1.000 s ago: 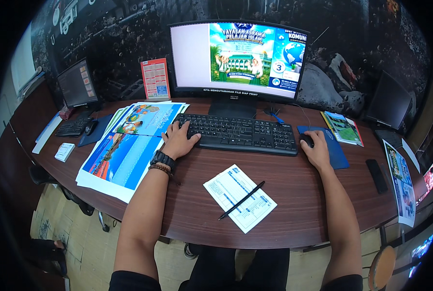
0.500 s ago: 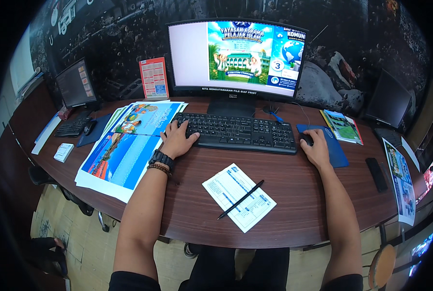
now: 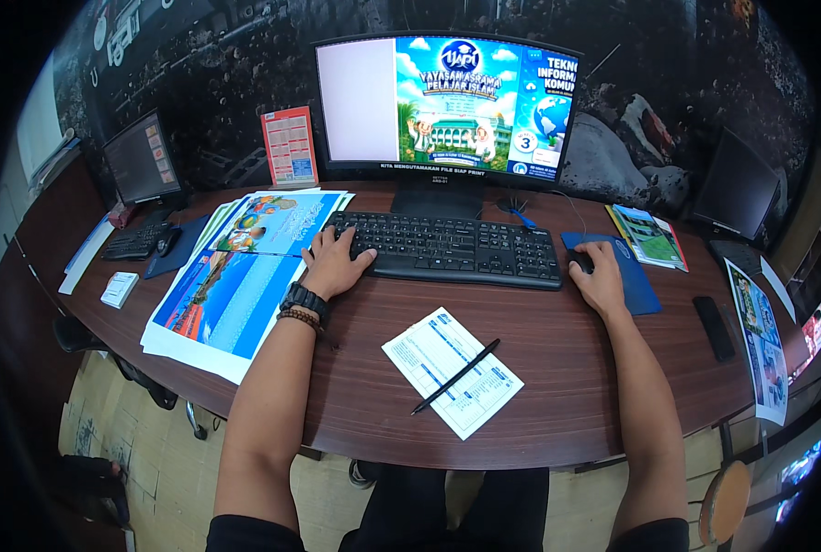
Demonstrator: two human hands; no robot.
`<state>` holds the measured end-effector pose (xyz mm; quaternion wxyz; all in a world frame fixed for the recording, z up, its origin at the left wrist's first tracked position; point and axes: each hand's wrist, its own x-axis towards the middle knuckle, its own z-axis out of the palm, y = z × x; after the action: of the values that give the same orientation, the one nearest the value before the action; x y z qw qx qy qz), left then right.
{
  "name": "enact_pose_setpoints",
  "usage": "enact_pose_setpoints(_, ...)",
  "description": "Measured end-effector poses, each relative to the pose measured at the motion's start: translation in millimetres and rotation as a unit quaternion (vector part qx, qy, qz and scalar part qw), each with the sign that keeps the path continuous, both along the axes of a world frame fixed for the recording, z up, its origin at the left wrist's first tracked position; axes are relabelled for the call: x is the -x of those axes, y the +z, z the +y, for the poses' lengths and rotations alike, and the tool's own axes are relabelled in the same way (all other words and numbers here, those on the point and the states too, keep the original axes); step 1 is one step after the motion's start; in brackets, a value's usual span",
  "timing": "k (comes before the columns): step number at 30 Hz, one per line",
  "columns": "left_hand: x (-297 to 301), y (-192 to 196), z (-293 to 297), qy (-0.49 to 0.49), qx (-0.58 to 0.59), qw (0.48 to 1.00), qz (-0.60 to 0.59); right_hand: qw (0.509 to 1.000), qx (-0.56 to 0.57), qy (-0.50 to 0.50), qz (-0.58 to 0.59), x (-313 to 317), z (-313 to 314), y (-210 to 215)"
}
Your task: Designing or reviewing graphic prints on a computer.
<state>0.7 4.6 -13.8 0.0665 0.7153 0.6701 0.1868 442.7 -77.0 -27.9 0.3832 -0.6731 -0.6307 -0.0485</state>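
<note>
Fingers spread, my left hand [image 3: 337, 269] rests on the left end of a black keyboard [image 3: 447, 247]. My right hand [image 3: 600, 283] is curved over a black computer mouse [image 3: 579, 261] on a blue mouse pad [image 3: 641, 293]. Behind the keyboard stands a wide monitor [image 3: 357, 110] showing a colourful poster layout with a green-and-white building. Between my forearms lies a white printed form [image 3: 418, 348], with a black pen [image 3: 456, 376] slanting across it. Large glossy colour prints [image 3: 215, 304] are stacked beside my left wrist.
A red-framed calendar [image 3: 289, 147] stands left of the monitor. Farther left are a second screen [image 3: 142, 156], its keyboard [image 3: 134, 241] and a small stack of cards [image 3: 120, 289]. To the right lie booklets [image 3: 648, 237], a black phone [image 3: 714, 328] and a print [image 3: 760, 340] overhanging the desk edge.
The poster layout on the monitor has shifted upward-revealing: it sits lower now, with its round emblem in full view. Both hands have stayed in place.
</note>
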Motion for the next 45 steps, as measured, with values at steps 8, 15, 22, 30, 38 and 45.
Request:
enact_pose_setpoints(8,0.3,-6.9,6.8,-0.014,-0.033,0.999,0.003,0.999,-0.027,0.018,-0.012,-7.5,3.8,-5.1)
enact_pose_setpoints(15,7.6,-11.7,17.1,-0.016,-0.053,0.998,0.037,1.0,-0.018,0.011,-0.023,-6.6,9.3,-3.5)
enact_pose_setpoints(22,5.6,-12.0,12.6,-0.017,-0.045,0.998,0.033,1.0,0.005,-0.006,-0.012,-5.5,2.8,-2.7)
enact_pose_setpoints(30,7.0,-11.0,12.8,-0.017,-0.04,0.998,0.035,1.0,0.015,-0.005,-0.002,-2.4,1.2,-0.1)
enact_pose_setpoints(38,8.0,-11.7,19.1,-0.021,-0.036,0.999,0.025,1.0,0.003,-0.004,-0.001,-4.9,4.8,0.2)
enact_pose_setpoints(45,5.0,0.5,39.3,-0.013,0.006,1.0,-0.008,1.0,-0.029,0.004,0.003,-2.6,0.6,-0.9)
